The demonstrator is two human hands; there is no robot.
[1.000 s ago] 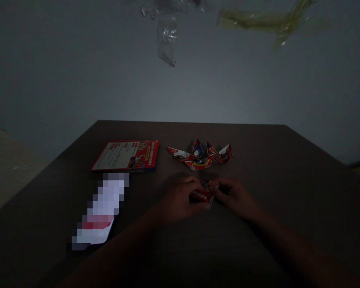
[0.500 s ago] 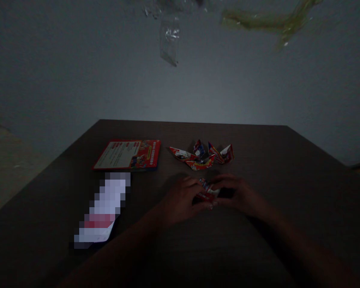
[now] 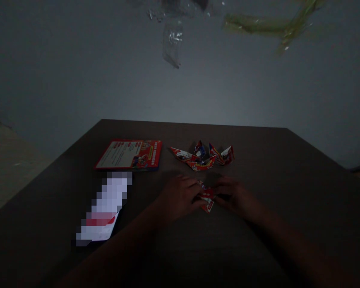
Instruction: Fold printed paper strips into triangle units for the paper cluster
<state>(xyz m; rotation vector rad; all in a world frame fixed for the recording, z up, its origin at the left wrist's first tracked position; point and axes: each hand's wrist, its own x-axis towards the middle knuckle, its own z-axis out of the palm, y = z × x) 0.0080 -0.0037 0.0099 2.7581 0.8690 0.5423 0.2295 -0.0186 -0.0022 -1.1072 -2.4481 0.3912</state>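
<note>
Over the counter, a red folded paper was grasped between the left hand and the right hand, each grip closed on one side, its visible length running near to far.

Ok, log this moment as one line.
left hand: holding red printed piece | right hand: at its right edge | beyond: folded paper pieces | off left: booklet, lit phone

L hand: bare | R hand: bare | L forearm: bare, tapers fwd | R forearm: same | low lt, fine detail unreadable
</note>
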